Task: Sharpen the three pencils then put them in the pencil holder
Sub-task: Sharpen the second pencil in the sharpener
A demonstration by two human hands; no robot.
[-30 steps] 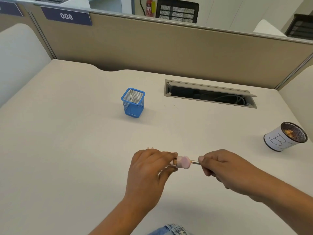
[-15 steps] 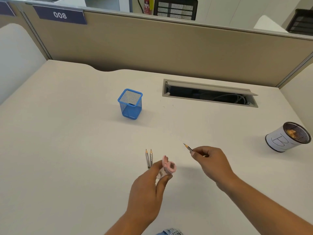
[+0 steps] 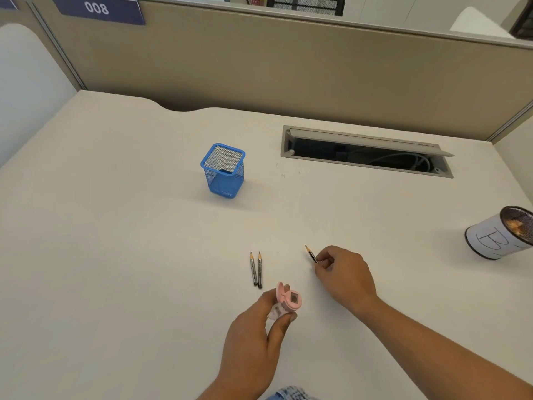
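Holding the pink sharpener [image 3: 288, 303] in my left hand [image 3: 253, 339], I have the fingers [image 3: 284, 323] curled round its body, and its cap looks flipped up. It sits just above the desk [image 3: 115, 255], near the middle of the front edge. My right hand [image 3: 344, 274] pinches one pencil [image 3: 311, 254] by its rear end, with the point aimed at the back edge. The other two pencils [image 3: 256, 269] lie side by side on the desk just beyond the sharpener, and both look pointed. The blue pencil holder [image 3: 223, 171] stands upright well apart, toward the desk's middle.

I judge these stubs light, stiff and slim, apt to roll, with brittle leads. I would grip each at mid-barrel, clear of the tip, and lower it gently. The mesh holder looks light enough to tip if knocked.
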